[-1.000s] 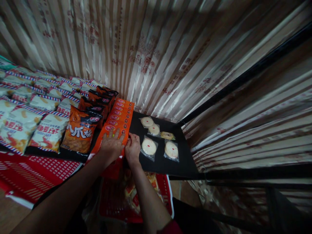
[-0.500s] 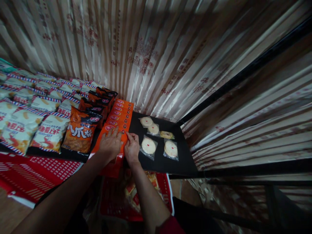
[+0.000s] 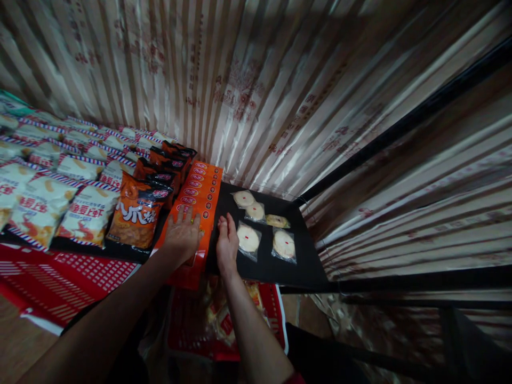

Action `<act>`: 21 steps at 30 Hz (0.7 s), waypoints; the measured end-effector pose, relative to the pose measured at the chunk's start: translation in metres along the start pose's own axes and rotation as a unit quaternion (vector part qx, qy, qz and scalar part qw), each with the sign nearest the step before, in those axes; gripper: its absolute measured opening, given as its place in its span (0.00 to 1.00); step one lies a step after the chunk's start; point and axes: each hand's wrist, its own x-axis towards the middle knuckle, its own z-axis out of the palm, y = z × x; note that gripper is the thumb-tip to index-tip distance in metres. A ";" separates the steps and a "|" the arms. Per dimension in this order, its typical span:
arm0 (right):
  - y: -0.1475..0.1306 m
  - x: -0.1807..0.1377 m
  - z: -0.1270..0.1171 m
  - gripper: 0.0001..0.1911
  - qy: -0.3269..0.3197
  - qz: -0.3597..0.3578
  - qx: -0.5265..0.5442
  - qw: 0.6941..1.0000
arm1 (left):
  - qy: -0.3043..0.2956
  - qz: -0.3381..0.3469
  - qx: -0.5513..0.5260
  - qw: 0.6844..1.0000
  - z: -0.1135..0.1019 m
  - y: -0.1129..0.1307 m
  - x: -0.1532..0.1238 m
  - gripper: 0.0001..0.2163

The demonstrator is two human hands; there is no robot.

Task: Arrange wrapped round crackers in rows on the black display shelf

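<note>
My left hand (image 3: 183, 234) lies flat with its fingers spread on a row of overlapping orange snack packets (image 3: 200, 194). My right hand (image 3: 227, 241) is on edge over the black shelf (image 3: 260, 269), just right of the packets; its fingers are straight and nothing is in them. Close to that hand is a round white cracker in clear wrap (image 3: 248, 240). Several more wrapped rounds lie beyond it, among them another wrapped cracker (image 3: 284, 245) and a yellowish wrapped piece (image 3: 277, 221). Left of the orange packets stands an orange-brown snack bag (image 3: 136, 213).
Rows of white snack bags (image 3: 84, 213) fill the shelf's left side. Below are a red basket (image 3: 72, 282) and another red basket (image 3: 276, 314) holding packaged food. A pleated curtain (image 3: 240, 96) hangs behind, with a black metal bar (image 3: 384, 128) slanting across at right.
My right hand has moved right, off the edge of the orange packets, and its curled fingers have straightened. My left hand stays on the packets. The view has shifted slightly.
</note>
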 end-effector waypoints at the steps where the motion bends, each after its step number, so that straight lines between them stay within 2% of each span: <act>1: -0.001 -0.003 0.001 0.27 -0.003 0.015 0.044 0.999 | 0.005 0.001 0.002 1.000 0.001 0.000 0.000 0.23; 5: -0.002 -0.009 0.007 0.31 0.001 0.023 0.146 0.989 | 0.049 -0.001 0.008 0.999 0.008 -0.001 0.003 0.23; 13: -0.003 -0.003 0.009 0.33 0.000 0.055 0.167 0.984 | 0.102 -0.028 -0.017 0.994 0.030 0.001 0.011 0.24; 21: -0.010 -0.003 0.009 0.34 -0.007 0.085 0.184 0.979 | 0.079 -0.029 -0.015 0.996 0.027 0.004 0.013 0.24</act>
